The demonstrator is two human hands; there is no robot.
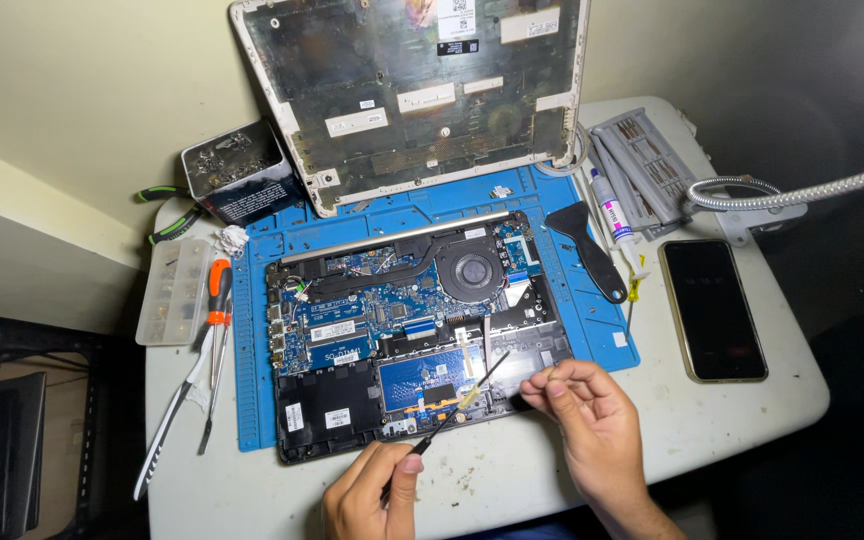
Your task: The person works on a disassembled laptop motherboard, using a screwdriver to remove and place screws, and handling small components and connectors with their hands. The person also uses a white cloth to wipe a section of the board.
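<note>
Two bare hands are working at the front edge of the blue rubber mat point(252, 400), over the opened laptop with its bare circuit boards point(402, 320). The left hand point(367, 500) is clenching the thin black tweezers point(447, 420) like a pen, tips pointing toward the front right corner of the laptop. The right hand point(592, 405) is pinching something very small; I cannot tell what. The tweezers look light, stiff and sharp, the boards fragile, so holding at mid-shaft seems safest.
</note>
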